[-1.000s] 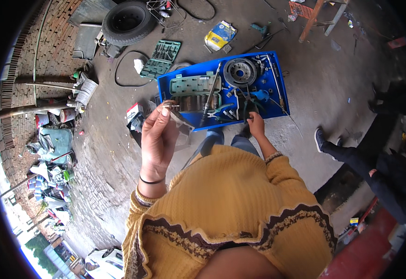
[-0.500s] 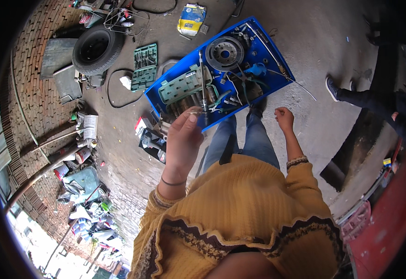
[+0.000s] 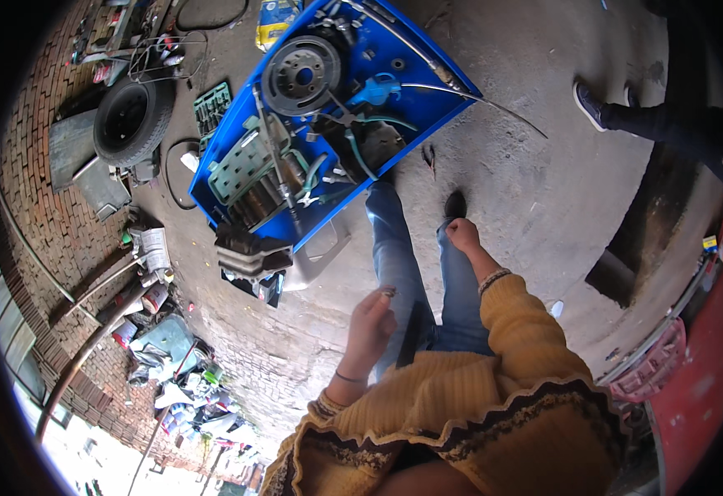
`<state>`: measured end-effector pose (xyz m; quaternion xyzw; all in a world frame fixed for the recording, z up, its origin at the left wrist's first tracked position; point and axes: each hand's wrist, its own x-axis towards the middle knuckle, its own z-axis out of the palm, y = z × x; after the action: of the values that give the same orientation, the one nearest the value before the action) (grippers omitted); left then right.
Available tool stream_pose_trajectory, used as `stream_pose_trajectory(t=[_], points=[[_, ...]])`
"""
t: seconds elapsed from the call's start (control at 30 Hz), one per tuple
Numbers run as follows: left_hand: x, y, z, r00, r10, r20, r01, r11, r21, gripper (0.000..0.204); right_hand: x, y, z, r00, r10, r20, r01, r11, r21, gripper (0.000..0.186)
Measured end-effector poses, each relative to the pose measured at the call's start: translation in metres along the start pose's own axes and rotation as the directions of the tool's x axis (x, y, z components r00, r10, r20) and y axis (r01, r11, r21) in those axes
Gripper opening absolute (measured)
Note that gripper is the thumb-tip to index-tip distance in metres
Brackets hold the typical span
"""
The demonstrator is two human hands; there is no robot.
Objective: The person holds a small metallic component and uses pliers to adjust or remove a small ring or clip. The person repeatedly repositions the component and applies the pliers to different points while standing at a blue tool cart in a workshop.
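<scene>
My left hand (image 3: pixel 368 331) is in front of my left thigh, thumb and fingers pinched on a small, dark, metallic-looking piece too small to name. Over my right leg hangs my right hand (image 3: pixel 463 236), fingers curled; anything inside them is hidden. Beyond both hands is a blue tray (image 3: pixel 341 202), apart from them. In it lie a round metal disc with a hub hole (image 3: pixel 302 76), a green socket case (image 3: pixel 250 161), a long metal bar (image 3: pixel 272 145), green-handled pliers (image 3: pixel 357 149) and a blue air blow gun (image 3: pixel 375 89) with a thin nozzle.
A metal part (image 3: pixel 250 252) sits by the tray's near left corner. Further left are a tyre (image 3: pixel 132 122) and a smaller green socket set (image 3: pixel 212 107). Pliers (image 3: pixel 429 159) lie on the floor. Another person's leg and shoe (image 3: pixel 589 107) show at right, beside a dark floor pit (image 3: pixel 626 264).
My left hand has drawn back from the tray's near edge toward my body, still pinching the small piece. My right hand has come inward over my leg. The view has shifted, and I have stepped.
</scene>
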<state>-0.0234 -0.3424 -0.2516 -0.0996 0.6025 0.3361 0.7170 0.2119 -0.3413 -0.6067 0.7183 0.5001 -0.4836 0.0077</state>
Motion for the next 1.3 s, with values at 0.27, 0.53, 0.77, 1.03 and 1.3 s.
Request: stream_pose_trajectory(t=[0.27, 0.53, 0.77, 1.03, 1.3], points=[[0.156, -0.217, -0.100, 0.994, -0.107, 0.010, 0.107, 0.993, 0.052, 0.011, 0.114, 0.115, 0.095, 0.989, 0.132, 0.065, -0.142, 0.971, 0.193, 0.016], [0.284, -0.290, -0.190, 1.000, -0.006, 0.004, 0.007, 0.974, -0.229, 0.016, 0.310, 0.209, 0.252, 1.000, 0.016, -0.004, -0.015, 0.994, 0.110, 0.031], [0.292, -0.278, -0.218, 0.925, 0.115, 0.363, 0.091, 0.859, -0.504, 0.027, 0.407, 0.160, 0.270, 0.935, 0.041, -0.352, -0.109, 0.978, -0.175, 0.046], [0.276, -0.287, -0.226, 0.912, 0.108, 0.395, 0.133, 0.835, -0.535, 0.026, 0.374, 0.148, 0.263, 0.928, -0.097, -0.359, 0.022, 0.978, -0.209, 0.034], [0.257, -0.317, -0.193, 0.930, -0.052, 0.363, 0.261, 0.789, -0.556, 0.013, 0.213, 0.164, 0.225, 0.992, -0.029, 0.126, 0.041, 0.994, -0.096, 0.039]])
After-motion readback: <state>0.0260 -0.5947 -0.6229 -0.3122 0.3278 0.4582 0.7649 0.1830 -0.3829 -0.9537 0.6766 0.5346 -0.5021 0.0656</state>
